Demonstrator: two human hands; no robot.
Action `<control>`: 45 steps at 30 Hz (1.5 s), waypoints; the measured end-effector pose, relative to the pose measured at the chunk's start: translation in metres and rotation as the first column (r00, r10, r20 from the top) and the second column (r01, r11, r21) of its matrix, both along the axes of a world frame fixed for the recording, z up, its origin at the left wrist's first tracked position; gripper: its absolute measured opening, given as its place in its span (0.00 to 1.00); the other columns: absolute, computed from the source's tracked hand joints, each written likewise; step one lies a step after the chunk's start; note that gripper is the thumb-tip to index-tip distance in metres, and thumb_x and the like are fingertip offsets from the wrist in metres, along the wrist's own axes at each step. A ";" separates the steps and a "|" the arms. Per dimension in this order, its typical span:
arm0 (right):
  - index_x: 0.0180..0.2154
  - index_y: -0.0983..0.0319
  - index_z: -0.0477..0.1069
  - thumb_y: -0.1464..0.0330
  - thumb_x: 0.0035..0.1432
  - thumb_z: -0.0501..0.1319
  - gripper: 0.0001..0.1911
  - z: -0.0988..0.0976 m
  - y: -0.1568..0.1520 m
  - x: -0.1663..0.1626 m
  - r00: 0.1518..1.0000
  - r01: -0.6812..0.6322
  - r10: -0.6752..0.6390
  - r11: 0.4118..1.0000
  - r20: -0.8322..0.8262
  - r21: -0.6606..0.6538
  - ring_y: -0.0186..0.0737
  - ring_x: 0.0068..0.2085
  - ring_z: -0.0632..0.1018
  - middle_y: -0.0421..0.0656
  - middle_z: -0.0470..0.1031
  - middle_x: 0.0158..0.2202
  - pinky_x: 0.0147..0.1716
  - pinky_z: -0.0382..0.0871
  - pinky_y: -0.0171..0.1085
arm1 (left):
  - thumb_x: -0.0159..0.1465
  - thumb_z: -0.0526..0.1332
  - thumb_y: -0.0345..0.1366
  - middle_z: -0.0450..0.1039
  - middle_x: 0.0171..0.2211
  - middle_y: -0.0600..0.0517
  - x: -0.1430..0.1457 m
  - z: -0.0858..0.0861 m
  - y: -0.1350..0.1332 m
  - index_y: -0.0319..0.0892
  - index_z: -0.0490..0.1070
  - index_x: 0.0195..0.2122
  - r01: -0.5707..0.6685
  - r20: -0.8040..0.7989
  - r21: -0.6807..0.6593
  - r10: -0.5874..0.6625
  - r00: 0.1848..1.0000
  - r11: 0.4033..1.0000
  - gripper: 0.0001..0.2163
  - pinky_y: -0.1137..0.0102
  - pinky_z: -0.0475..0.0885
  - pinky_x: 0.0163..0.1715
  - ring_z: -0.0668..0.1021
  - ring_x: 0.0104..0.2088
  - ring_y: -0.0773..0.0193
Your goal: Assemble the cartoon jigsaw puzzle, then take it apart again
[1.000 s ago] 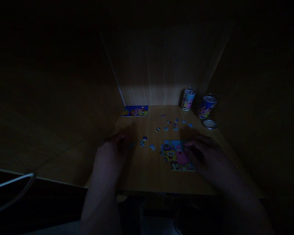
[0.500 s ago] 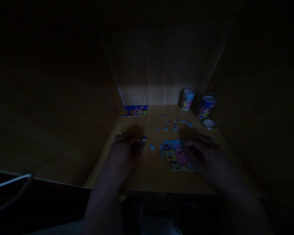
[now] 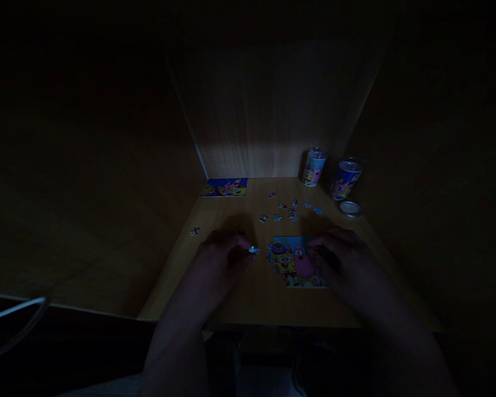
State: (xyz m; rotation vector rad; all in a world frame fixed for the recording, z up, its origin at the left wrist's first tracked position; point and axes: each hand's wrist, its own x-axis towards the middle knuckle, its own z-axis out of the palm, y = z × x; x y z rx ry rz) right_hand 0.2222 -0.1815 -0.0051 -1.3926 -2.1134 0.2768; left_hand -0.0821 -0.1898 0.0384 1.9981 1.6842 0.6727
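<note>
Okay, dim light, but we could read most of it. Our left hand (image 3: 223, 252) was left of the table's (image 3: 248, 303) middle, grip pinching a small pale-blue puzzle piece (image 3: 254, 250) between thumb and index tips. The partly built puzzle (image 3: 290, 264) lay flat toward the near edge, right of middle, just beside that piece; its left side was ragged. Our right hand (image 3: 345, 256) covered its right side, fingers bent; we couldn't tell if that grip was spread or pressed together. Loose pieces (image 3: 293, 211) were scattered toward the far edge, and a lone piece (image 3: 194, 231) sat by the left edge. Far left corner: blue picture panel (image 3: 225, 187). Far right corner: light-blue can (image 3: 313, 168) and dark-blue can (image 3: 346, 179), both upright, round lid (image 3: 350, 208) by the right edge.
</note>
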 end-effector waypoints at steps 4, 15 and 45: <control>0.47 0.53 0.81 0.64 0.75 0.62 0.08 0.001 0.000 -0.001 1.000 0.008 -0.008 1.000 0.000 0.001 0.54 0.52 0.80 0.46 0.83 0.49 0.55 0.74 0.54 | 0.70 0.71 0.31 0.85 0.47 0.53 0.005 0.001 0.000 0.51 0.84 0.44 0.064 -0.010 0.006 -0.064 0.998 0.998 0.06 0.56 0.76 0.55 0.84 0.50 0.52; 0.47 0.53 0.81 0.64 0.75 0.62 0.08 -0.001 0.000 0.000 1.000 0.010 -0.010 1.000 0.000 0.014 0.54 0.52 0.81 0.46 0.82 0.49 0.56 0.74 0.54 | 0.71 0.71 0.29 0.85 0.46 0.53 0.001 -0.003 0.005 0.50 0.83 0.42 0.072 -0.069 0.101 -0.065 0.995 0.992 0.06 0.54 0.74 0.55 0.83 0.52 0.50; 0.47 0.54 0.81 0.63 0.75 0.61 0.09 0.003 0.000 -0.001 1.000 0.011 -0.011 1.000 -0.006 -0.018 0.55 0.53 0.79 0.48 0.82 0.51 0.56 0.74 0.56 | 0.73 0.67 0.32 0.81 0.57 0.47 0.008 -0.013 0.006 0.48 0.82 0.46 0.091 -0.118 0.185 -0.070 0.991 0.978 0.05 0.49 0.71 0.62 0.79 0.60 0.46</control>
